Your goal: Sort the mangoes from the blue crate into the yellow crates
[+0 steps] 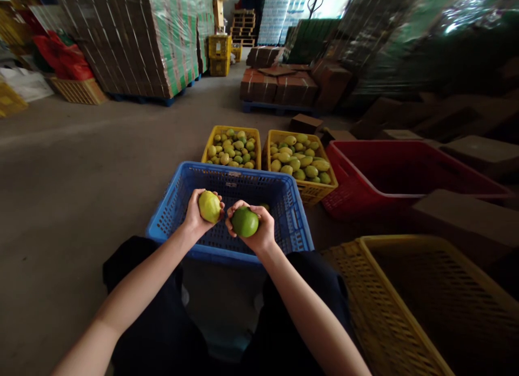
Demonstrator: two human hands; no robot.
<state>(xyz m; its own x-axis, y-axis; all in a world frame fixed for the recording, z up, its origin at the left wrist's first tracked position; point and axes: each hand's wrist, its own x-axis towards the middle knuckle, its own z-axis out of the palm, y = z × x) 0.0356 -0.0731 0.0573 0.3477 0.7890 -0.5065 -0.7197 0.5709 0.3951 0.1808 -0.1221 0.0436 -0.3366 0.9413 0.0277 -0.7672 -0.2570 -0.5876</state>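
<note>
My left hand (197, 216) is closed around a yellow-green lemon (210, 206). Beside it, my right hand (264, 230) grips a darker green lemon (245, 221). A small gap separates the two hands, and both are above the blue plastic crate (305, 227) between my legs. Inside that crate, a fruit (265, 207) shows partly behind my right hand; the rest of the bottom is partly covered by my hands.
Beyond the blue crate stand two yellow crates (258, 134) (324, 186) of yellow and green fruit. To the right are a red crate (352, 203) and a larger yellow crate (389, 306). Flat cardboard (279, 87) lies on a pallet, near wrapped stacks (174, 41).
</note>
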